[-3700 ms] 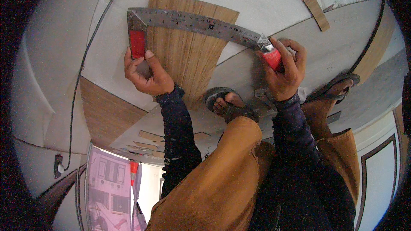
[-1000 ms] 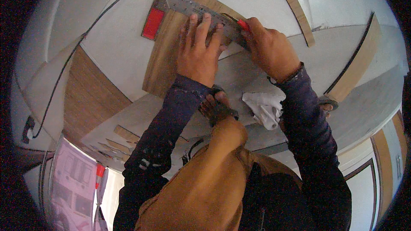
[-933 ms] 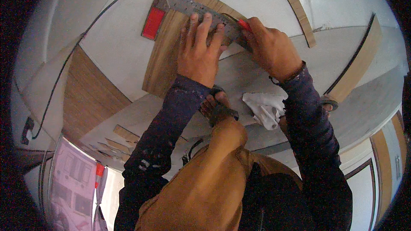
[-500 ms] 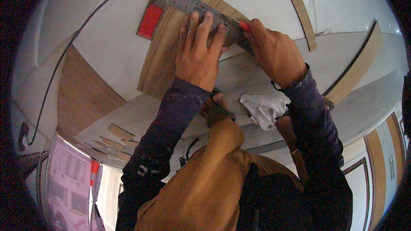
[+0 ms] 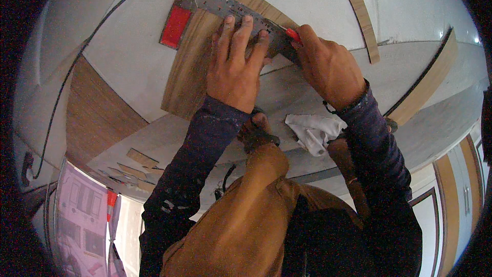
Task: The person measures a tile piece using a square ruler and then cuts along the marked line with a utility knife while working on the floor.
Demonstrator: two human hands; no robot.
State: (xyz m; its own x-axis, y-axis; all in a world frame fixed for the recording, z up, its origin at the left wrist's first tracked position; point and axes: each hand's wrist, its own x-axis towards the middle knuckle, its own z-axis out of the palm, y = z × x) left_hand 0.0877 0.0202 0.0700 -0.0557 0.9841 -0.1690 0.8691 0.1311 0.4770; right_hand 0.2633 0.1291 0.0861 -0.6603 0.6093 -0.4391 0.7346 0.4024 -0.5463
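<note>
From the head camera, the left hand (image 5: 237, 66) lies flat on a metal square ruler (image 5: 233, 7), fingers spread apart and pressing down. That keeps the ruler from sliding on the wooden plank (image 5: 192, 72) under it. The ruler's red handle (image 5: 176, 26) sits against the plank's left edge, so the metal blade runs straight across the wood.

The right hand (image 5: 328, 66) is curled tight around a small red tool (image 5: 292, 34), maybe a cutter or a marker; the tip is too hidden to tell. It rests right against the ruler's edge, using it as a guide.

The plank is brown with thin wood lines and lies on a smooth pale board (image 5: 133, 61). A crumpled white cloth (image 5: 312, 132) sits near the person's knee. A thin wooden strip (image 5: 365, 28) lies apart, to the right.
</note>
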